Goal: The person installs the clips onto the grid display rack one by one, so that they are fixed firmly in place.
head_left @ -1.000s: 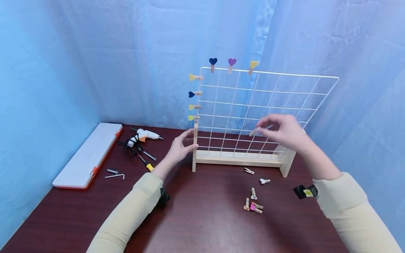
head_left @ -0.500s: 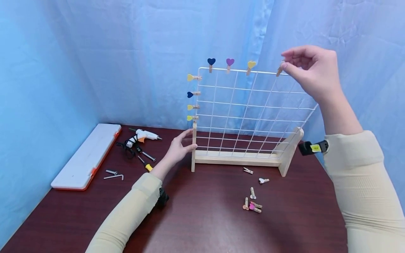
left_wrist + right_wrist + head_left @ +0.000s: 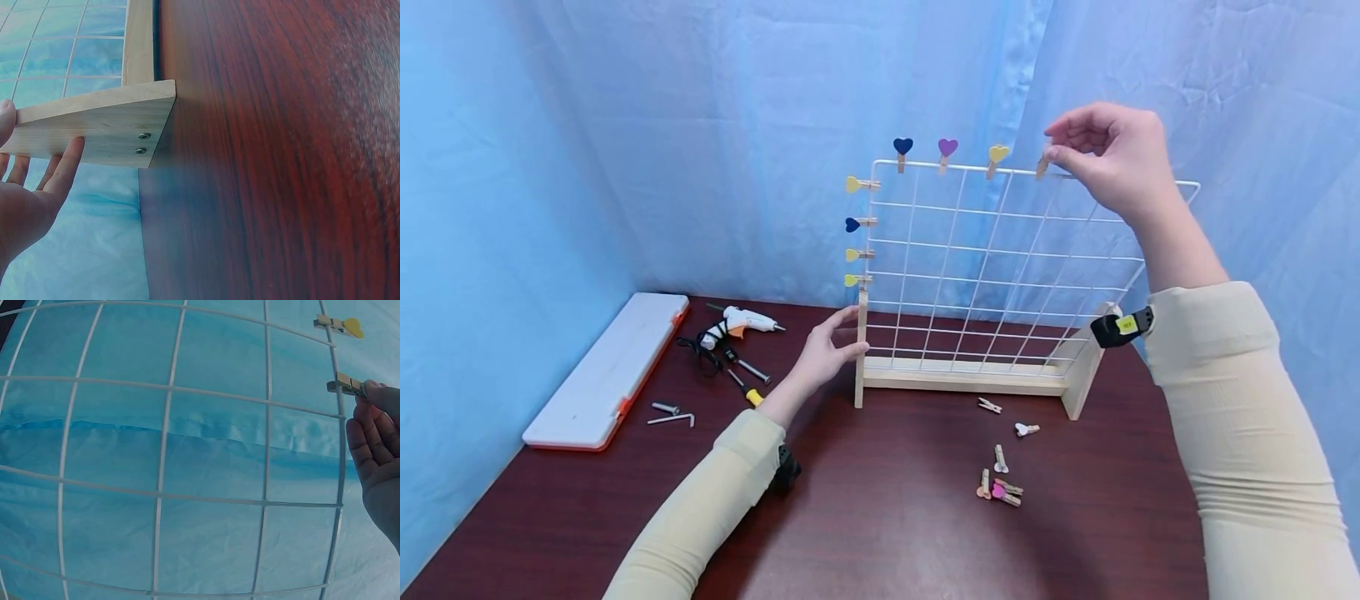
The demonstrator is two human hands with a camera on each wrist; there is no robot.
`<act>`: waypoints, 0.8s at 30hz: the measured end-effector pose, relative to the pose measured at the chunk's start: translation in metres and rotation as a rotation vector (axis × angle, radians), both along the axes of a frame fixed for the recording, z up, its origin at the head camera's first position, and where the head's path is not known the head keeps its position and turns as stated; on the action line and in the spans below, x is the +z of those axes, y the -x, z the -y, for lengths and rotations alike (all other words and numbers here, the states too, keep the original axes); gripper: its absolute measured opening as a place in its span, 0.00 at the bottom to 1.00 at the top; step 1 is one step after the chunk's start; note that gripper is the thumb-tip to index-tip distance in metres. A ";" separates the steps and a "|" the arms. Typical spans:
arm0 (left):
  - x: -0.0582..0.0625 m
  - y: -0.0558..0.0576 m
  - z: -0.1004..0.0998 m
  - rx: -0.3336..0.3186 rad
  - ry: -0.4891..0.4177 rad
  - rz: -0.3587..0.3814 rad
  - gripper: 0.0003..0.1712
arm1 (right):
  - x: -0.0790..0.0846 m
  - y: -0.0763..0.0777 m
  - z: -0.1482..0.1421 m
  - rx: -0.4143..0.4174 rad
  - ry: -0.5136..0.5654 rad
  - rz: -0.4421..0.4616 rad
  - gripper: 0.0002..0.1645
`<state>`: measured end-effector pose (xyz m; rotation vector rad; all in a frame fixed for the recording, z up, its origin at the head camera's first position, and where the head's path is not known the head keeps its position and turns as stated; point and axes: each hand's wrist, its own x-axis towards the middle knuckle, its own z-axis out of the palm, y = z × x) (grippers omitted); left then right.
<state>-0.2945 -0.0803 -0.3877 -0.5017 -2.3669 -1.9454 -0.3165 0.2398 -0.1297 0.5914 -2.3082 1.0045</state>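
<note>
My right hand (image 3: 1116,154) pinches a small wooden clothespin (image 3: 1042,167) at the top wire of a white wire grid (image 3: 955,246). In the right wrist view, the jaws of that clothespin (image 3: 344,383) straddle the wire, while its heart end is hidden by my fingertips. My left hand (image 3: 822,354) holds the left side panel (image 3: 106,128) of the grid's wooden stand, thumb at the front edge and fingers along its outer face. Three heart clothespins, navy (image 3: 903,147), purple (image 3: 947,147) and yellow (image 3: 997,155), sit along the top wire. Several more are clipped down the left wire.
Loose clothespins, including a pink-heart one (image 3: 1006,494) and a white-heart one (image 3: 1026,430), lie before the stand. At left are a white case (image 3: 606,371), a glue gun (image 3: 745,320), a yellow-handled screwdriver (image 3: 751,394), a bolt (image 3: 666,407) and a hex key (image 3: 673,418).
My right hand has risen from in front of the grid to its top wire with the clothespin, then shifted a little left along it. The left hand stays at the stand.
</note>
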 end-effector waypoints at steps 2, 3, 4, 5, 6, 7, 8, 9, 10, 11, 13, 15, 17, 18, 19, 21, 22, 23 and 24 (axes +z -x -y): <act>0.001 0.000 0.000 -0.001 0.001 0.004 0.35 | -0.002 0.000 0.000 0.011 0.000 0.017 0.14; 0.001 -0.001 -0.001 -0.001 0.004 0.007 0.35 | -0.003 -0.001 0.000 0.017 0.003 0.028 0.14; 0.001 -0.001 -0.001 -0.003 0.003 0.009 0.35 | -0.003 -0.001 0.000 0.020 0.003 0.035 0.15; 0.002 -0.001 -0.001 -0.005 0.002 0.012 0.35 | -0.004 -0.001 -0.001 0.020 -0.001 0.042 0.15; 0.002 -0.001 -0.001 -0.005 0.002 0.014 0.35 | -0.004 -0.001 -0.001 0.023 -0.003 0.048 0.16; 0.002 -0.002 -0.001 -0.005 0.003 0.016 0.35 | -0.004 -0.002 -0.001 0.028 -0.004 0.053 0.17; 0.003 -0.002 -0.001 -0.005 0.005 0.017 0.35 | -0.003 -0.004 -0.002 0.034 0.001 0.055 0.18; 0.003 -0.003 -0.002 -0.002 0.009 0.015 0.35 | -0.003 -0.004 -0.003 0.036 0.007 0.048 0.18; 0.004 -0.003 -0.002 -0.001 0.012 0.012 0.35 | -0.003 -0.007 -0.003 0.040 0.016 0.033 0.19; 0.004 -0.004 -0.002 0.000 0.015 0.011 0.35 | -0.003 -0.011 -0.003 0.051 0.025 0.007 0.19; 0.004 -0.005 -0.003 0.003 0.024 0.011 0.35 | -0.004 -0.022 -0.001 0.094 0.058 -0.055 0.19; 0.004 -0.005 -0.003 0.004 0.026 0.010 0.35 | -0.008 -0.034 0.001 0.146 0.064 -0.124 0.19; 0.004 -0.005 -0.004 0.006 0.025 0.006 0.35 | -0.018 -0.044 0.003 0.184 0.041 -0.157 0.18; 0.004 -0.005 -0.004 0.006 0.022 0.003 0.35 | -0.024 -0.048 0.003 0.201 0.024 -0.156 0.18; 0.004 -0.005 -0.004 0.006 0.020 -0.001 0.35 | -0.033 -0.051 0.002 0.204 -0.002 -0.148 0.18; 0.004 -0.005 -0.004 0.006 0.016 -0.007 0.35 | -0.056 -0.054 0.000 0.198 -0.067 -0.111 0.18; 0.004 -0.005 -0.003 0.007 0.015 -0.009 0.35 | -0.071 -0.052 -0.003 0.190 -0.098 -0.091 0.19; 0.004 -0.005 -0.003 0.007 0.014 -0.010 0.35 | -0.087 -0.049 -0.007 0.186 -0.128 -0.073 0.19; 0.004 -0.005 -0.003 0.008 0.014 -0.010 0.35 | -0.105 -0.045 -0.011 0.189 -0.155 -0.056 0.20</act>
